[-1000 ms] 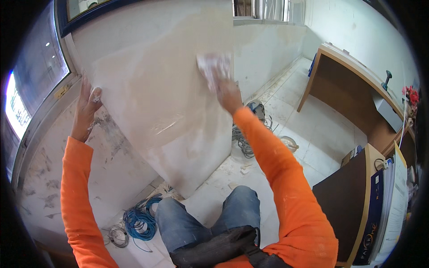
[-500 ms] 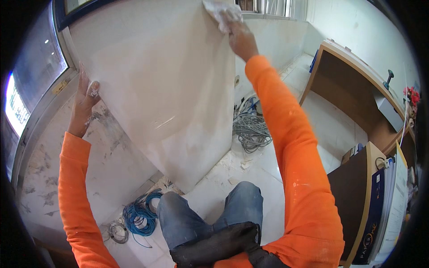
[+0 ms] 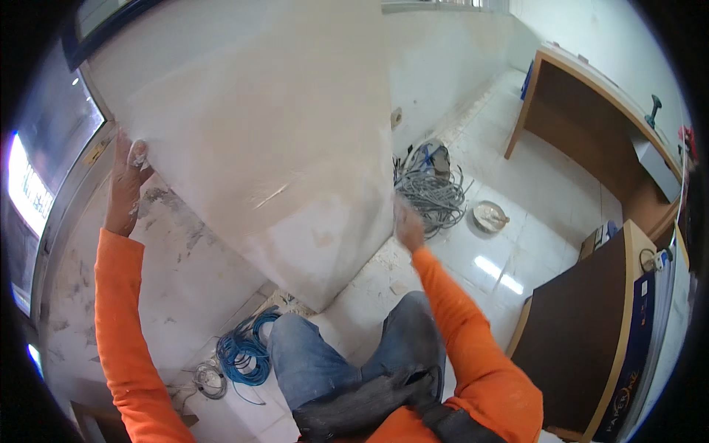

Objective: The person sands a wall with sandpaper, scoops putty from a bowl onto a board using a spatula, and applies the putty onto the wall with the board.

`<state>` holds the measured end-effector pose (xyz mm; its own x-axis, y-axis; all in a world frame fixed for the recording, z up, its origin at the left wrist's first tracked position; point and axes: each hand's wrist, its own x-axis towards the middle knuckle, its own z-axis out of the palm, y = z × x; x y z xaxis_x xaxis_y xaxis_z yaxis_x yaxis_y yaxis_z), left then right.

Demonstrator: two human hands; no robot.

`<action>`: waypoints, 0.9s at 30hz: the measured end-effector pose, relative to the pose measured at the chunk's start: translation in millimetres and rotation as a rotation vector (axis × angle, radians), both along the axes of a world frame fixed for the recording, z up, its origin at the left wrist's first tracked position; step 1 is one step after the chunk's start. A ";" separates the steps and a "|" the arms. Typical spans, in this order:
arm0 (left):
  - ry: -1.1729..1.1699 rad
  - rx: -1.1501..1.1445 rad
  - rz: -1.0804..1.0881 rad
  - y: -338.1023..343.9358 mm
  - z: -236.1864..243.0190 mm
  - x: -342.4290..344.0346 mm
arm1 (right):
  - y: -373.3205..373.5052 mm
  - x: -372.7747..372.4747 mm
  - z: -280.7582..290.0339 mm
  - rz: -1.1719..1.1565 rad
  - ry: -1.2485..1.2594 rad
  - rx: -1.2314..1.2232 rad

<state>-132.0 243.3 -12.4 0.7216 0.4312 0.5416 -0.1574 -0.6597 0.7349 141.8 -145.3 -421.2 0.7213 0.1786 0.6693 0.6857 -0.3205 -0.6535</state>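
Observation:
A white plastered column (image 3: pixel 295 133) rises in front of me, with a shiny scraped streak low on its face. My left hand (image 3: pixel 129 177), smudged with white, rests on the column's left edge; its fingers stretch upward and nothing is held in it. Low at the right edge is my right hand (image 3: pixel 408 225), smeared by motion. Whitish material, apparently the crumpled cloth (image 3: pixel 400 207), shows at its fingertips, partly lost in the blur and at the column's corner. Just beyond that hand lies a heap of grey cables (image 3: pixel 436 193).
A bowl of white paste (image 3: pixel 489 216) stands on the tiled floor. Blue cable coils (image 3: pixel 244 353) lie left of my knees. A wooden desk (image 3: pixel 591 118) and a cabinet (image 3: pixel 572 340) with binders are on the right. A framed window (image 3: pixel 55 133) borders the left.
My right hand has come down from the column's upper right to its lower right edge. My left hand stays on the left edge. The paste bowl now shows.

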 end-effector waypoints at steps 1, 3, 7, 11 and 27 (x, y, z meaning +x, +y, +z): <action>0.016 0.006 -0.006 4.5 -3.8 -0.3 | -1.9 21.5 30.1 -0.003 -0.081 0.091; -0.021 -0.040 0.057 7.7 -1.6 -5.8 | -8.5 59.2 116.9 -0.072 -0.054 0.268; 0.016 0.036 0.055 -20.3 6.4 -4.8 | -31.6 120.8 280.9 0.246 -0.088 0.648; 0.039 0.012 0.006 -12.2 5.8 -0.9 | -23.8 167.3 388.3 0.464 -0.187 0.606; 0.000 -0.104 -0.005 26.0 0.8 -7.0 | -48.3 171.1 57.2 0.341 0.384 0.206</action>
